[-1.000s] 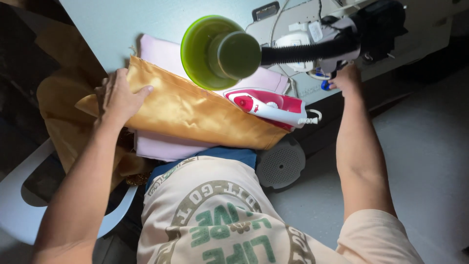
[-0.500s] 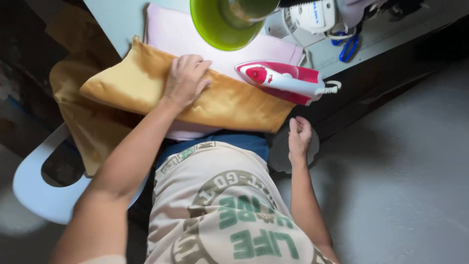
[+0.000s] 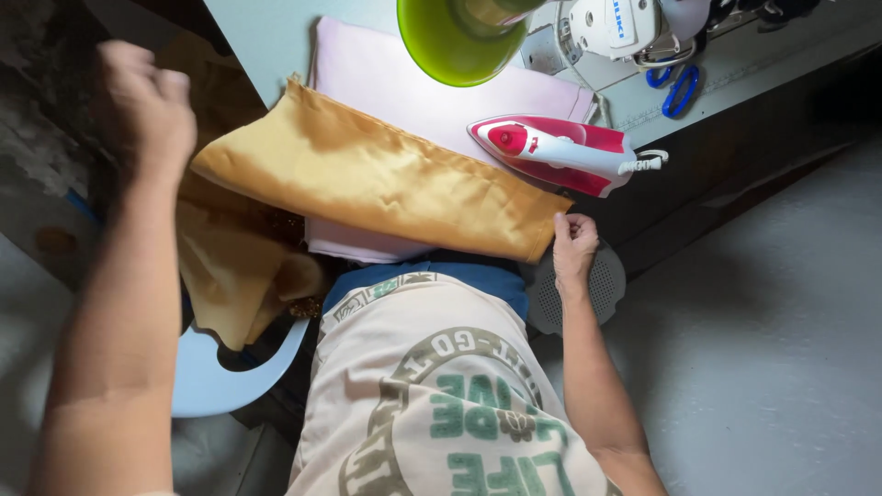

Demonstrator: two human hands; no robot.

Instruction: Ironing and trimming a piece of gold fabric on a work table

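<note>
We see a folded gold satin cloth (image 3: 377, 188) lying across a pink pressing pad (image 3: 404, 83) on the table. Our right hand (image 3: 574, 246), loosely curled and holding nothing, sits at the cloth's lower right corner, just touching its edge. Our left hand (image 3: 142, 106) is raised well left of the cloth, blurred, fingers bent, empty. A red-and-white iron (image 3: 551, 152) rests beside the cloth under a green lamp shade (image 3: 450, 41).

You have no packages, signs or screens here, only 1 small dark-lettered label on the white sewing machine head (image 3: 614, 26) at the top of the desk (image 3: 266, 32).
</note>
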